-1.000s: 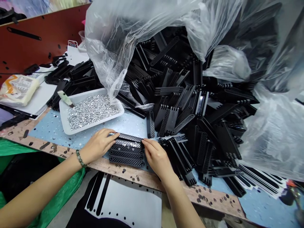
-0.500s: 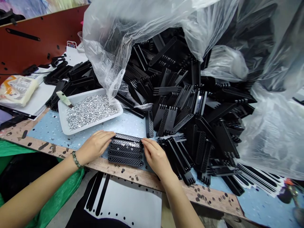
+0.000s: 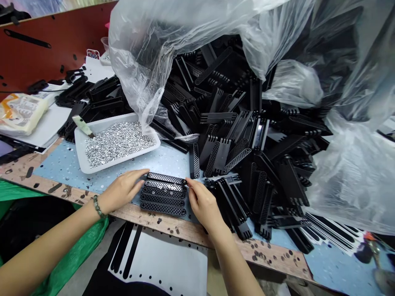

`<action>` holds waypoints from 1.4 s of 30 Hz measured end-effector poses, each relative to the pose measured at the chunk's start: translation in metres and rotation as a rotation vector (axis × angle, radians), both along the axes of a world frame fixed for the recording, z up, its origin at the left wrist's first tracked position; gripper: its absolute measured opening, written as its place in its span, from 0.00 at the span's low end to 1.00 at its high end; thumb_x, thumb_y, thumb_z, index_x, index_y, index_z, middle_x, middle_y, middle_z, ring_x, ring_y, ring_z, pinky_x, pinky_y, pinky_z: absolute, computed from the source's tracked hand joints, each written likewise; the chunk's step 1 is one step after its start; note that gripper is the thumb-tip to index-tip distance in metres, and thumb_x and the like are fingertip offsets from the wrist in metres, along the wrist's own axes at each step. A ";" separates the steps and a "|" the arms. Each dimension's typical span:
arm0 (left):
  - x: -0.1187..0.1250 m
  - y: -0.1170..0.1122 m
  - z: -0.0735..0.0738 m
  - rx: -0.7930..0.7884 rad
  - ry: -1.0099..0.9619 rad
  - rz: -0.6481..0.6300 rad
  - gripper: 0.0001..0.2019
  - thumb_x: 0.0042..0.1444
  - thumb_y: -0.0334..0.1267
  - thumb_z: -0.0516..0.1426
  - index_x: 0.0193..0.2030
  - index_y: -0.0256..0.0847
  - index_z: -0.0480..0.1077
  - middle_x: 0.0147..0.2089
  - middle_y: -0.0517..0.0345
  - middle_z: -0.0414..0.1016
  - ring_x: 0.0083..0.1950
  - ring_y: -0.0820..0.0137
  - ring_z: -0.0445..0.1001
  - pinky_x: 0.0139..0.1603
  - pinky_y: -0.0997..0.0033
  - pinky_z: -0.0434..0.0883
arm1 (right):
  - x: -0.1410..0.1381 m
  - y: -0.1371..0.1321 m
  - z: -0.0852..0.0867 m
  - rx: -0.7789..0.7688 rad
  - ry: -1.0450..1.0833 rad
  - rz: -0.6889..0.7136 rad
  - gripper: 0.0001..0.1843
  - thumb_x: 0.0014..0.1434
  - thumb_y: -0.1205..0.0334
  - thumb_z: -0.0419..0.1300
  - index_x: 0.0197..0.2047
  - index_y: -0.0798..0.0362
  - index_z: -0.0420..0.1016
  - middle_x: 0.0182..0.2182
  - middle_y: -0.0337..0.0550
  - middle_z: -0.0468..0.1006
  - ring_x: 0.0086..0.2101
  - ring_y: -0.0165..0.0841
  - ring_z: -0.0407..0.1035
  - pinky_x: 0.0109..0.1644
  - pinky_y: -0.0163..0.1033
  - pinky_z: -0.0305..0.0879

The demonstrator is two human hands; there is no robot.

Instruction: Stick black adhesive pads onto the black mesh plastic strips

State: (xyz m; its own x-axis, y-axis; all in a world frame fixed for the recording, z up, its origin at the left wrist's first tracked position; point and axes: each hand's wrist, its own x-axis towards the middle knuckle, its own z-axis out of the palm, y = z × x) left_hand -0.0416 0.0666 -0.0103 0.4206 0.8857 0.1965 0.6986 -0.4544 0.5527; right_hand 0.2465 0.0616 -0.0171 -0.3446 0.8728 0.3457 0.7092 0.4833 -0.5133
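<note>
Several black plastic strips with a lattice pattern [image 3: 163, 208] lie side by side in a small stack at the table's front edge. Small silver rings or washers [image 3: 166, 190] dot the upper strips. At the left end of the farthest strip [image 3: 166, 178], my left hand [image 3: 123, 191] has its fingers stretched out and the thumb apart. My right hand [image 3: 202, 201] has its fingertips closed at that strip's right end; the exact grip is partly hidden. A white tray [image 3: 101, 167] full of small silver pieces [image 3: 120, 142] stands beyond my left hand, with a pale-handled tool [image 3: 82, 125] in it.
A large heap of black slotted plastic parts [image 3: 222, 152] spills from a clear plastic bag [image 3: 138, 53] behind and right of my hands. More black parts [image 3: 101, 98] lie behind the tray. A wrapped yellowish packet [image 3: 23, 111] sits at left, and a green bag [image 3: 74, 255] hangs below the edge.
My left thumb has spread away from the fingers. My right fingertips have shifted very slightly along the farthest strip's end. The strips stay nearly in place; the view has tilted a little.
</note>
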 end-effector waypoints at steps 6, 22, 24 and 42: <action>0.014 0.013 0.009 0.031 0.004 -0.012 0.16 0.67 0.38 0.48 0.58 0.37 0.65 0.56 0.47 0.73 0.57 0.62 0.70 0.59 0.52 0.69 | 0.001 0.008 0.004 -0.018 -0.079 -0.003 0.14 0.66 0.67 0.49 0.50 0.53 0.73 0.42 0.49 0.79 0.42 0.37 0.74 0.48 0.44 0.74; 0.050 0.006 0.000 -0.007 0.248 -0.266 0.34 0.65 0.59 0.42 0.68 0.35 0.55 0.70 0.43 0.56 0.72 0.60 0.51 0.71 0.55 0.45 | -0.005 0.070 0.062 0.160 -0.774 0.847 0.16 0.60 0.77 0.52 0.26 0.52 0.71 0.24 0.40 0.72 0.25 0.29 0.62 0.27 0.38 0.55; 0.050 0.006 0.000 -0.018 0.237 -0.256 0.34 0.64 0.59 0.43 0.67 0.35 0.55 0.69 0.44 0.56 0.71 0.60 0.52 0.71 0.55 0.45 | -0.007 0.073 0.065 0.144 -0.798 0.893 0.16 0.60 0.77 0.52 0.26 0.51 0.71 0.24 0.40 0.71 0.25 0.30 0.61 0.27 0.39 0.54; 0.055 0.003 0.005 -0.026 0.233 -0.219 0.35 0.63 0.60 0.45 0.67 0.32 0.57 0.69 0.44 0.58 0.71 0.60 0.53 0.71 0.59 0.43 | 0.006 0.007 0.013 0.313 -0.783 0.296 0.18 0.60 0.77 0.49 0.51 0.65 0.72 0.40 0.58 0.77 0.35 0.39 0.70 0.39 0.42 0.70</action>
State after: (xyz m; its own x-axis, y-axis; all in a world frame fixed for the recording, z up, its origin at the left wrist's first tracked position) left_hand 0.0131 0.0697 -0.0056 0.6330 0.7725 0.0508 0.6948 -0.5958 0.4027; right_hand 0.2525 0.0687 -0.0036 -0.7780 0.6158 0.1242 0.6251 0.7390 0.2514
